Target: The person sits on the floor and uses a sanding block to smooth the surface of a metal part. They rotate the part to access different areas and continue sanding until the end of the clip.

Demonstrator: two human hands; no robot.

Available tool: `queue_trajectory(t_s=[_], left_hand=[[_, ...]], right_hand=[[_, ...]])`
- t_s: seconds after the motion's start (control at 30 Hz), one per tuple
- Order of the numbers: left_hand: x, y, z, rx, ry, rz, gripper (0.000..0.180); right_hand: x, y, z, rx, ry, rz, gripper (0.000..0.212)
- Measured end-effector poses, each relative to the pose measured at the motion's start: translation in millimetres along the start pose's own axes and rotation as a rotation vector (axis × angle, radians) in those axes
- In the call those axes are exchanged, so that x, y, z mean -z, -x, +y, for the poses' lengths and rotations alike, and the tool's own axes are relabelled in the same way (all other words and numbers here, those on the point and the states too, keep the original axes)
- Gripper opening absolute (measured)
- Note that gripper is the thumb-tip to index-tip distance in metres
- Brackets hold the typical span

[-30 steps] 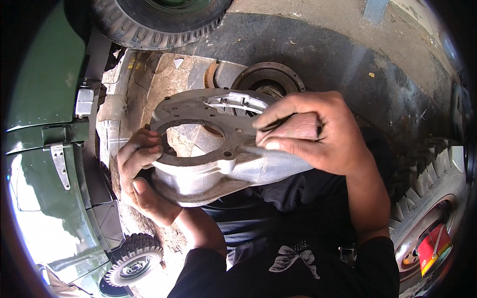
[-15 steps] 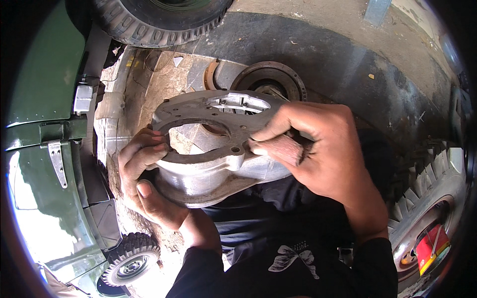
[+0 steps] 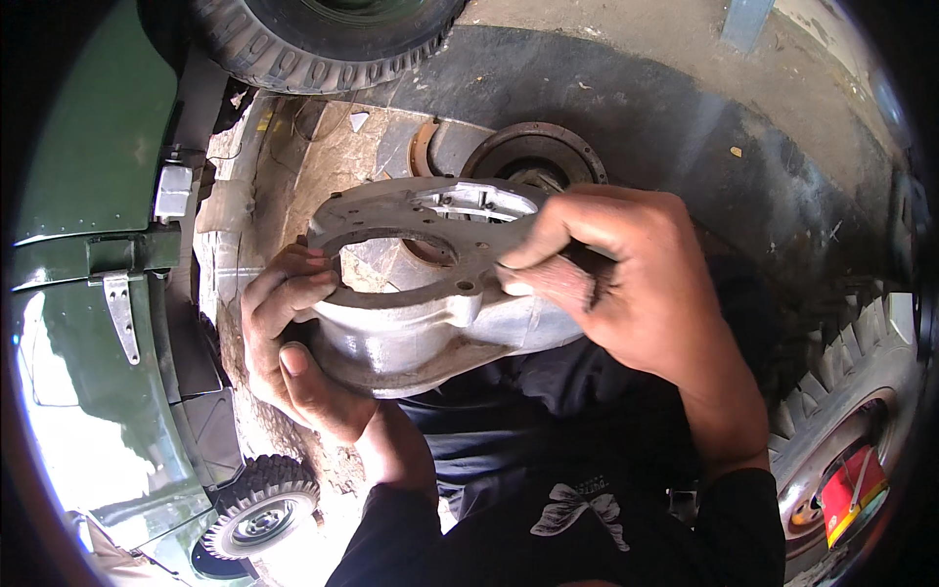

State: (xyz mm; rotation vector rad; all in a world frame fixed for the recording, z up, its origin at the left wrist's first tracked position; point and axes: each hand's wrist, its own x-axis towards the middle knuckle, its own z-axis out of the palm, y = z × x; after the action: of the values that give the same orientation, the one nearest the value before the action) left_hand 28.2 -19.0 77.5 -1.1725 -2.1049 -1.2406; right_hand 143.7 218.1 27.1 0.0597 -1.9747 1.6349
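A grey cast-metal housing [image 3: 401, 328] with large round openings is tilted above my lap. My left hand [image 3: 298, 338] grips its left rim, fingers curled over the upper edge and thumb low on the side. My right hand [image 3: 636, 279] pinches a folded reddish-brown scouring pad [image 3: 562, 282] between thumb and fingers. The pad is pressed to the housing's right part, close to a bolt hole in the flange. Part of the pad is hidden inside my right hand.
On the ground beyond the housing lie a dark round flanged metal part [image 3: 489, 152] and a brown curved lining [image 3: 421, 147]. A large tyre [image 3: 323, 54] stands at the far left, a green vehicle body [image 3: 93, 186] at the left. Another wheel [image 3: 836, 391] is at my right.
My right hand and the pad have shifted slightly up along the flange. The housing and my left hand have moved slightly right in the picture, along with the whole view.
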Motion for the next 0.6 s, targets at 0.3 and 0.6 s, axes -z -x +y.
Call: queue_trajectory(t_s=[0.3, 0.6], left_hand=[[-7.2, -11.3, -7.4, -0.006, 0.027, 0.030, 0.066], [-43.0, -64.3, -21.4, -0.241, -0.015, -0.055, 0.057]], right_hand=[[35.7, 5.5, 12.6, -0.090, 0.171, -0.061, 0.015], [63.2, -1.4, 67.4, -0.300, 0.097, 0.446, 0.018]])
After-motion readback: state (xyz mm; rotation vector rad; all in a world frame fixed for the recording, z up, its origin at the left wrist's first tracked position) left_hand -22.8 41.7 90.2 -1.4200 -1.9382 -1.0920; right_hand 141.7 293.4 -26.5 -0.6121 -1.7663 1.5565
